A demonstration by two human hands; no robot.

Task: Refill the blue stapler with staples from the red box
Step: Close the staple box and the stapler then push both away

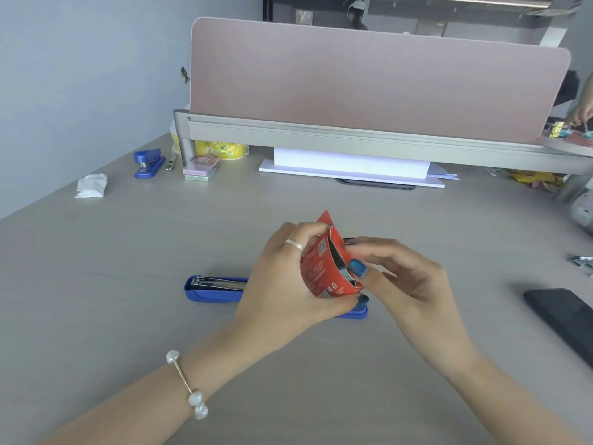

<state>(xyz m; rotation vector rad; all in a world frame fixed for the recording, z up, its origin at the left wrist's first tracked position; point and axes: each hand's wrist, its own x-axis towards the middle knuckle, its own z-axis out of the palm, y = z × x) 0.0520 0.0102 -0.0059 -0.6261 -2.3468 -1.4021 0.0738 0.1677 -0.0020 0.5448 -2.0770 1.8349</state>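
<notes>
The blue stapler (211,289) lies flat on the desk, opened out, its metal staple channel showing at the left end. Both hands cover its middle and right part. Above it my left hand (282,281) grips the red box (324,271), squeezed so its open flap end faces right. My right hand (407,281) is at that opening, thumb and fingertips pinching at the edge where grey staples show inside. Whether the right fingers hold a staple strip is unclear.
A second blue stapler (149,162) stands at the far left beside a crumpled tissue (91,186) and a stack of note pads (201,168). White paper sheets (351,170) lie under the pink divider (369,81). A black phone (564,319) lies at the right edge.
</notes>
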